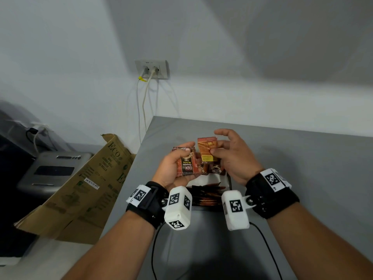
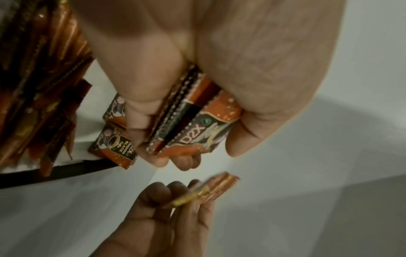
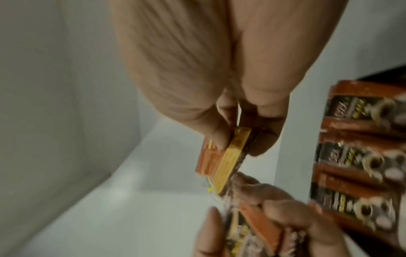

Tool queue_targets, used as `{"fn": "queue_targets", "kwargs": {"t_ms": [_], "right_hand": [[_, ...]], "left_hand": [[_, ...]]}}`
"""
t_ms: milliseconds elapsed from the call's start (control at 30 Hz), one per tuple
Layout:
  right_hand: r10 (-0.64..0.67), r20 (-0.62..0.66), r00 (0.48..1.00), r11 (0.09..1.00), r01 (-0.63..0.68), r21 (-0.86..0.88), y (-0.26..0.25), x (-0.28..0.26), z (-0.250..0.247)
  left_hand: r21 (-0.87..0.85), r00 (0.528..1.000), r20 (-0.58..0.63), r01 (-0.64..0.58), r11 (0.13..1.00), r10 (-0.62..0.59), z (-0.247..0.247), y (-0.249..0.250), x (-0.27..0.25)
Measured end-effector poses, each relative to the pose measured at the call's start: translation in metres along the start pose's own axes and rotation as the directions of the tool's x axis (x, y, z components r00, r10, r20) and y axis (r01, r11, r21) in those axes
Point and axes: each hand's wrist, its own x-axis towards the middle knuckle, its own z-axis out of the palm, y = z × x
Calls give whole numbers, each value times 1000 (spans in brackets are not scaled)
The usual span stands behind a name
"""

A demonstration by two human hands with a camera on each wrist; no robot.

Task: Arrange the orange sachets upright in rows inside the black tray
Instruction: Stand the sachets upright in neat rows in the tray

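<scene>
My left hand (image 1: 177,164) grips a small stack of orange-and-black coffee sachets (image 1: 186,165), printed face toward me; in the left wrist view the stack of sachets (image 2: 193,128) sits between thumb and fingers. My right hand (image 1: 226,152) pinches another orange sachet (image 1: 206,148), back side showing, just right of the left stack; the right wrist view shows this pinched sachet (image 3: 219,156) edge-on. Both hands hover above the black tray (image 1: 229,181), whose far part holds upright sachets (image 1: 214,168) in a row. More sachets (image 1: 205,197) stand in its near part, partly hidden by the wrist cameras.
The tray sits on a grey table (image 1: 302,178) whose left edge runs close beside it. A brown cardboard box (image 1: 80,190) and a grey device (image 1: 54,170) lie to the left, below table level. Cables (image 1: 141,110) hang from a wall socket (image 1: 151,69).
</scene>
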Motion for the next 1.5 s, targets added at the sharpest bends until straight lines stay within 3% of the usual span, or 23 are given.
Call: {"fn": "queue_targets", "kwargs": {"t_ms": [67,167,233,333,433,500,567,733,900,1033,1133,1233,1300,1367,1433,1500], "right_hand": [[71,49,996,987,-77,139,4,-4,4],[-7,49,999,967,20,-253,13,-4,11],[-42,25,999,930,48,-365,12,-4,14],[20,69,997,982,-7,-188,6,-8,16],[-39,46,998,955,51,-292,8,-8,12],[-22,-48,999,972,10,-236,10,-6,6],[46,-90,995,997,-52,-63,11,-3,1],[174,-12,985,967,-168,192,19,-6,6],[255,21,967,929,-251,271,34,-7,24],[132,-130,983,989,-121,87,28,-2,20],[42,-15,999,986,-44,-163,8,-5,11],[9,175,984,831,90,-550,-13,-6,7],[-53,139,989,789,127,-602,-18,-3,7],[-103,-25,994,865,77,-495,-14,1,4],[38,-102,994,987,-53,-153,-6,-1,7],[155,-86,984,988,-153,35,7,-4,15]], "left_hand": [[17,1000,6,-8,1000,8,-1,-3,1],[100,999,-2,-43,994,44,5,-7,0],[145,995,-28,-88,985,93,6,-9,-1],[258,976,-72,-179,949,204,7,-11,-1],[303,967,-94,-200,932,238,6,-10,-1],[232,973,-122,-163,959,195,3,-6,-2],[162,978,-134,-135,977,157,-1,-2,-3],[91,974,-146,-164,982,176,-5,0,0],[-12,963,-143,-232,973,228,1,-5,2],[66,976,-93,-193,979,199,0,-9,-4],[140,989,-35,-138,980,144,-1,-3,-10],[306,996,10,-85,948,86,-1,3,-12],[426,993,9,-107,898,114,-4,4,-10],[414,987,-44,-124,902,156,-9,3,-8],[291,971,-141,-145,946,192,-12,2,-6],[167,960,-193,-173,971,204,-10,1,-4]]}}
